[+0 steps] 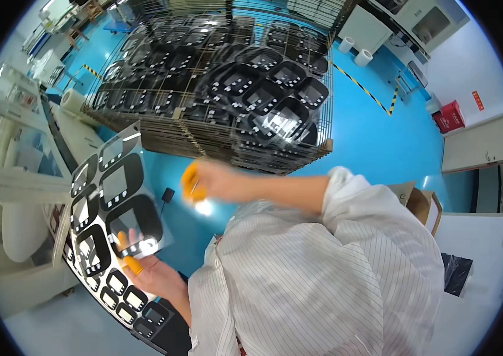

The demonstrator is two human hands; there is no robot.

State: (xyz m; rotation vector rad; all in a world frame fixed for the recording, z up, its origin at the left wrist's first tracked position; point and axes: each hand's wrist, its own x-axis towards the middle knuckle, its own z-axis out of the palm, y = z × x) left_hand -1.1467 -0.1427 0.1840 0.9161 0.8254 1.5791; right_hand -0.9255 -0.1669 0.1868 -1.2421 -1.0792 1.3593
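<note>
Left hand [144,267], grip pinching a printed clear sheet [122,219] at lower left; right hand [204,183] blurred mid-frame, grip unclear. Racking onto the wire rack [216,136] looks next.

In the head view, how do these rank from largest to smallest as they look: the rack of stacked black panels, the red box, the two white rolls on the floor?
1. Rack of stacked black panels, by far.
2. Red box.
3. The two white rolls, alike in size; they lie far off, so true sizes are unsure.
</note>
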